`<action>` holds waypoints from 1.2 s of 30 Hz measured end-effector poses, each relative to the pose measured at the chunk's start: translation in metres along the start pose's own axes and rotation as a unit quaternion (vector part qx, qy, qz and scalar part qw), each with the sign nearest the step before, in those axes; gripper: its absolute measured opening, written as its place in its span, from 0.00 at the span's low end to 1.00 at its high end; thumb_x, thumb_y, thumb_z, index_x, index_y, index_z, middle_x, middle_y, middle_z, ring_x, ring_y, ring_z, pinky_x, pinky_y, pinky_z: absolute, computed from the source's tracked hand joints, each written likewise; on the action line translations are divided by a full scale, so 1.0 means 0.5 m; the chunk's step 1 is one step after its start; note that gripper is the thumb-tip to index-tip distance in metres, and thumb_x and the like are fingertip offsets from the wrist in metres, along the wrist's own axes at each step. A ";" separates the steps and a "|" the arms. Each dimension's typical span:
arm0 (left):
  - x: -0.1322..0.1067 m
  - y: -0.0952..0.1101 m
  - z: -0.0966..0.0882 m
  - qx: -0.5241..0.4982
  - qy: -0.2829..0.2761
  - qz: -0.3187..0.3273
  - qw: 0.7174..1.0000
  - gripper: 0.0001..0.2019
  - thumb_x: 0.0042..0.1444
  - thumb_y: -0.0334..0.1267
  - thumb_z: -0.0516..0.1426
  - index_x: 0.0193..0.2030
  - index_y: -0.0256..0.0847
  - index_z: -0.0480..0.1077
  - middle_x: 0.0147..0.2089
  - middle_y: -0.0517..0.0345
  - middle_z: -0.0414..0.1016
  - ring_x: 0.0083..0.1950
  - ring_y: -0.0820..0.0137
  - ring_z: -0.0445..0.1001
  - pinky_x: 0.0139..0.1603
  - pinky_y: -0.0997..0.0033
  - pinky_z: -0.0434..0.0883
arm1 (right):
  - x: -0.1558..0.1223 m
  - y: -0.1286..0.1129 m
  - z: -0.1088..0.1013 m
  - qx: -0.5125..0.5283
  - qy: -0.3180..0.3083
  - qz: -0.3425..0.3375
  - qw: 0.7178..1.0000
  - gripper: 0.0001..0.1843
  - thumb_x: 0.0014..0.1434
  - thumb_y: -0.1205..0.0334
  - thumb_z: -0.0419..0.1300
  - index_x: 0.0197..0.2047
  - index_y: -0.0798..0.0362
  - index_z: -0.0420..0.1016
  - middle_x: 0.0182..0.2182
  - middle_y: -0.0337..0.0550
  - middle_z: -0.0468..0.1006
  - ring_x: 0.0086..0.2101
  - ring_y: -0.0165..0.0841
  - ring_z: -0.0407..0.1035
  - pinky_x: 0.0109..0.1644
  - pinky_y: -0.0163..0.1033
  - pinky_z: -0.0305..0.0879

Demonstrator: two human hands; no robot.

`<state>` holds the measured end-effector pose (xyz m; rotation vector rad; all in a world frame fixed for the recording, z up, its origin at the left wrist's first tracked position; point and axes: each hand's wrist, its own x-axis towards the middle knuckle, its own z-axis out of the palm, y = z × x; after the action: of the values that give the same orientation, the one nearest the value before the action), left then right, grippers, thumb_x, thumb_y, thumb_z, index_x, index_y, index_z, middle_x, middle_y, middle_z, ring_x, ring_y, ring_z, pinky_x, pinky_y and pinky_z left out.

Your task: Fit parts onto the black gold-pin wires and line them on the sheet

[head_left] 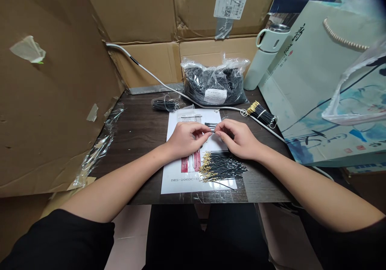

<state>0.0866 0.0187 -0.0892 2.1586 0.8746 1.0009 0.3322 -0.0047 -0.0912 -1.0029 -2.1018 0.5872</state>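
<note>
Together above the white sheet (pixel 181 181), the left hand (pixel 184 139) and right hand (pixel 239 138) pinch a few thin black wires (pixel 212 127) between their fingertips.

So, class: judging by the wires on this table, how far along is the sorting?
Done: one banded bundle lies by the white cable. In hand: left hand and right hand pinch a few black wires together. Left: the loose pile and a full bag.
</note>
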 end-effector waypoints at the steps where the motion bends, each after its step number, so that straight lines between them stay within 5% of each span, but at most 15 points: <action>1: 0.000 0.000 0.000 0.001 0.000 0.002 1.000 0.05 0.67 0.36 0.66 0.44 0.39 0.85 0.39 0.55 0.87 0.35 0.72 0.80 0.40 0.69 0.77 | 0.000 0.000 0.000 0.000 0.000 0.000 1.000 0.07 0.76 0.62 0.58 0.45 0.52 0.76 0.39 0.44 0.80 0.39 0.36 0.73 0.46 0.44 0.68; 15: 0.003 0.004 -0.004 0.016 -0.012 -0.004 1.000 0.07 0.66 0.38 0.65 0.43 0.38 0.84 0.37 0.53 0.86 0.33 0.71 0.79 0.38 0.68 0.76 | 0.003 -0.006 -0.003 -0.006 -0.003 0.011 1.000 0.07 0.76 0.60 0.59 0.44 0.51 0.76 0.39 0.45 0.80 0.38 0.38 0.73 0.45 0.45 0.68; 20: 0.012 0.002 -0.029 0.085 -0.010 0.008 0.996 0.07 0.57 0.35 0.65 0.42 0.38 0.82 0.35 0.56 0.83 0.31 0.70 0.76 0.37 0.67 0.73 | 0.002 0.004 -0.003 -0.039 0.006 -0.016 0.999 0.05 0.75 0.63 0.60 0.44 0.51 0.75 0.39 0.45 0.79 0.39 0.38 0.72 0.47 0.46 0.67; 29: 0.046 0.001 -0.103 0.268 -0.166 -0.070 0.946 0.01 0.46 0.32 0.62 0.26 0.40 0.74 0.27 0.57 0.77 0.28 0.67 0.70 0.33 0.65 0.62 | 0.013 0.043 0.016 -0.133 -0.010 -0.044 0.990 0.06 0.74 0.61 0.60 0.44 0.52 0.76 0.40 0.50 0.77 0.43 0.44 0.68 0.50 0.50 0.66; 36: 0.050 0.011 -0.143 0.278 -0.237 -0.110 0.924 0.03 0.41 0.31 0.61 0.24 0.42 0.72 0.25 0.56 0.75 0.26 0.67 0.67 0.28 0.65 0.57 | 0.022 0.053 0.028 -0.136 -0.014 -0.051 0.989 0.04 0.73 0.62 0.61 0.44 0.52 0.76 0.41 0.49 0.78 0.42 0.43 0.69 0.50 0.50 0.66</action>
<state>0.0426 0.0511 -0.0362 2.5216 1.2153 0.0890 0.3293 0.0183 -0.1127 -1.0309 -2.2847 0.2692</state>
